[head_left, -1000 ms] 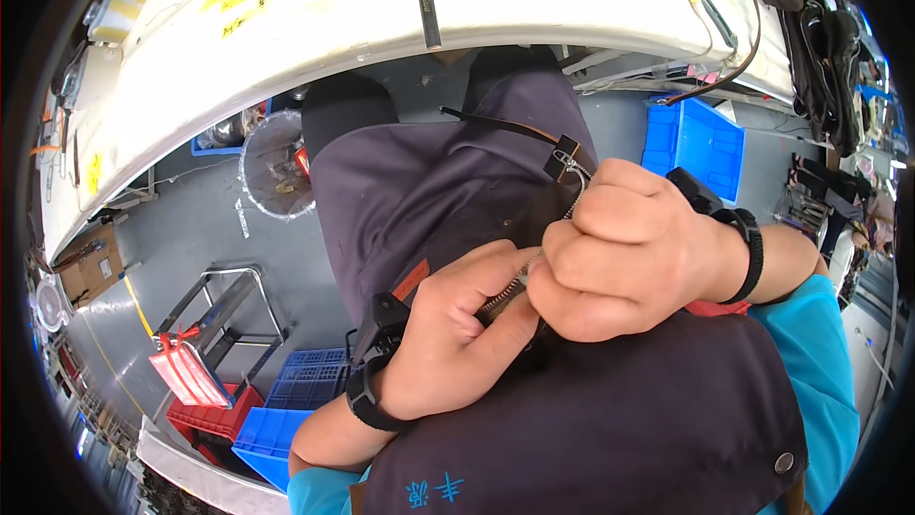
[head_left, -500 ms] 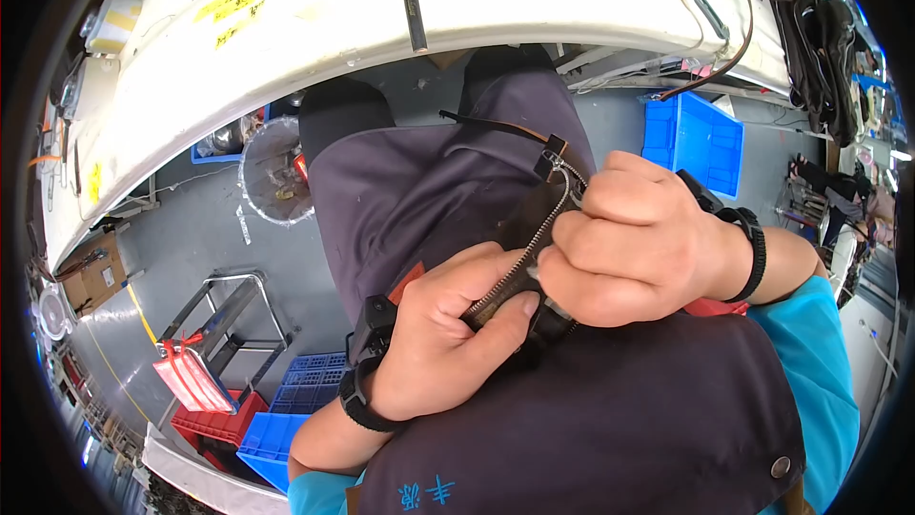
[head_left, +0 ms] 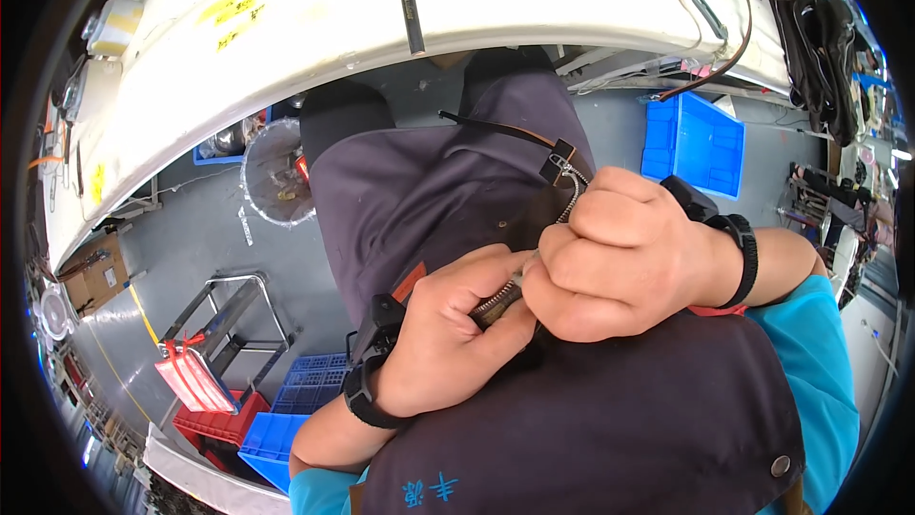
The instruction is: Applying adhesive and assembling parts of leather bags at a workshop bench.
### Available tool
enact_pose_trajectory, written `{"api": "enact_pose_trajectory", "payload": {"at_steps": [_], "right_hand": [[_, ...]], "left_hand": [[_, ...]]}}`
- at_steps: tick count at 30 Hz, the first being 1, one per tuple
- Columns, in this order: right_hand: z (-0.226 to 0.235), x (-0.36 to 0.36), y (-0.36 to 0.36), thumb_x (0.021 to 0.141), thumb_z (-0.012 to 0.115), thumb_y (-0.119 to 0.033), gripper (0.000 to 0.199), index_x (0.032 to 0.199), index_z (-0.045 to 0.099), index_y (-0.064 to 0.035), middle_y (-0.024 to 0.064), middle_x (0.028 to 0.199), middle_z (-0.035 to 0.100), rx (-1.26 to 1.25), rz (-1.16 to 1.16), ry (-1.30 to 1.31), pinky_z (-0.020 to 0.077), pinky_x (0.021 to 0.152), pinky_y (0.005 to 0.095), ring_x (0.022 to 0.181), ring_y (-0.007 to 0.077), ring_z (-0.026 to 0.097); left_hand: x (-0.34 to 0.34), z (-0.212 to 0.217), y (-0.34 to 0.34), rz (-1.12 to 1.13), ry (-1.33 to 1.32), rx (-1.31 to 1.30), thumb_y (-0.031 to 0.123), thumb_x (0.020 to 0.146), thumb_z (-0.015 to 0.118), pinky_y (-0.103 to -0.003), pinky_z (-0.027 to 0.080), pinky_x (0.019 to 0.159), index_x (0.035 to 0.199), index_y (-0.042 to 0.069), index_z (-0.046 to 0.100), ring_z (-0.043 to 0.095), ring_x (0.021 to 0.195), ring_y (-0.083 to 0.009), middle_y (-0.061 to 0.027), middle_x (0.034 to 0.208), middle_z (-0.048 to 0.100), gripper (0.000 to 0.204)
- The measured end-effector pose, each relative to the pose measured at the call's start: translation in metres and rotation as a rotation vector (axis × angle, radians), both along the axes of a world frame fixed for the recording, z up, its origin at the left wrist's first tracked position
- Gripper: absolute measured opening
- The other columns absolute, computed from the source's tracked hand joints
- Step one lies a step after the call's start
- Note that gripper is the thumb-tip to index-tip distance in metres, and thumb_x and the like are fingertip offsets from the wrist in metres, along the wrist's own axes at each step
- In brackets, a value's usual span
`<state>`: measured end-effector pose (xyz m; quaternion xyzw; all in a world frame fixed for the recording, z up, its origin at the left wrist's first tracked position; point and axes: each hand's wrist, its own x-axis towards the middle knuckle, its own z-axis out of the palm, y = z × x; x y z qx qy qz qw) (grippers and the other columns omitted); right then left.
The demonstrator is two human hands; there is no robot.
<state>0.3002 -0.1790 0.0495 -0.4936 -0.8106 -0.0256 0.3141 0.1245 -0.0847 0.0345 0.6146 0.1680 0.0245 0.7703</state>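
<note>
A dark brown zippered leather piece [head_left: 522,218] lies in my lap over the dark apron. Its metal-toothed zipper [head_left: 498,304] runs between my hands. My left hand [head_left: 446,339] pinches the zipper's near part between thumb and fingers. Curled into a fist, my right hand [head_left: 624,262] presses over the zipper, touching my left fingertips. A tiny pale bit [head_left: 518,279] shows at the right fingertips; the rest of what they hold is hidden. Beyond the right hand, a black end tab [head_left: 558,162] and a thin dark strap [head_left: 510,130] extend from the zipper's far end.
A white table [head_left: 534,0] curves across ahead, with a black strip [head_left: 408,0] lying over its edge. On the floor stand a blue bin [head_left: 694,143] at right, a lined waste bin [head_left: 276,172] at left, a metal-framed trolley [head_left: 229,315] and red and blue crates [head_left: 276,444].
My right hand has slid a little toward me and left along the zipper, closing up against my left hand. Less of the zipper's middle shows now. The left hand stays nearly in place.
</note>
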Motion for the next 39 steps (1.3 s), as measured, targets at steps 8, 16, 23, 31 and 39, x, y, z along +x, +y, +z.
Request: {"api": "enact_pose_trajectory", "payload": {"at_steps": [8,16,23,31,39], "right_hand": [[0.005,0.024,-0.014,0.058,0.063,-0.018,0.026,0.083,0.057,-0.0098,-0.0006,0.07,0.045,0.015,-0.081,-0.03,0.0302,0.045,0.0265,0.056,0.014,0.041],[0.002,-0.006,-0.007,0.062,0.062,-0.02,0.016,0.076,0.056,-0.0149,-0.0039,0.073,0.045,0.008,-0.077,-0.034,0.0323,0.053,0.0252,0.068,0.0135,0.043],[0.01,0.017,-0.006,0.064,0.061,-0.017,0.02,0.082,0.057,-0.01,0.0012,0.074,0.049,-0.008,0.019,-0.143,0.0293,0.047,0.0264,0.058,0.014,0.039],[0.006,-0.002,-0.009,0.06,0.061,-0.02,0.018,0.076,0.056,-0.0147,-0.0033,0.073,0.045,-0.038,0.003,-0.038,0.0324,0.053,0.0256,0.067,0.0128,0.046],[-0.001,-0.011,-0.008,0.065,0.062,-0.016,0.021,0.085,0.058,-0.0113,0.0,0.075,0.05,0.06,-0.019,-0.007,0.03,0.049,0.0263,0.059,0.0135,0.04]], "left_hand": [[-0.003,0.003,0.003,0.033,0.064,-0.098,-0.001,0.081,0.063,-0.021,0.038,0.061,0.11,0.0,0.063,0.047,0.068,-0.0059,-0.0002,0.078,0.053,0.029],[-0.001,-0.001,-0.002,0.036,0.073,-0.073,-0.002,0.079,0.064,-0.021,0.038,0.06,0.111,0.001,0.063,0.045,0.067,-0.0058,0.0005,0.076,0.051,0.032],[-0.003,0.0,-0.001,0.007,0.043,-0.097,-0.002,0.078,0.064,-0.022,0.037,0.059,0.109,0.001,0.063,0.044,0.065,-0.0064,-0.0001,0.075,0.05,0.032],[-0.001,-0.002,-0.003,0.036,-0.005,-0.047,-0.002,0.079,0.063,-0.022,0.037,0.059,0.109,0.0,0.062,0.045,0.066,-0.0059,-0.0004,0.076,0.051,0.03],[0.001,-0.002,-0.004,0.045,0.009,-0.048,-0.004,0.078,0.063,-0.022,0.037,0.059,0.109,0.001,0.063,0.046,0.067,-0.006,-0.0004,0.077,0.052,0.032]]}}
